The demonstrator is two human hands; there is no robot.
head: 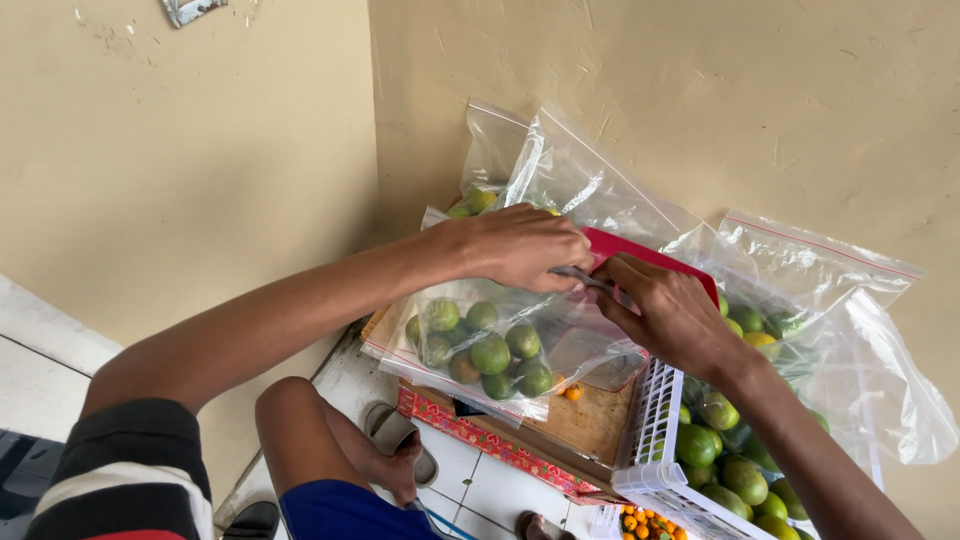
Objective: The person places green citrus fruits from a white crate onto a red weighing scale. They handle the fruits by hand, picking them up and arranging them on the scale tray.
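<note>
My left hand (520, 247) and my right hand (665, 312) meet over the top edge of a clear zip bag (480, 345) that holds several green limes. The fingers of both hands pinch a thin grey strip at the bag's mouth. The bag rests on a wooden board (590, 415). A red flat piece (650, 257) lies just behind my right hand.
A white slotted basket (650, 440) full of green limes stands at the right. More clear bags (820, 290) with limes lean on the beige wall. Small orange fruits (645, 525) lie below the basket. My knee and sandalled foot (395, 450) are on the white tiled floor.
</note>
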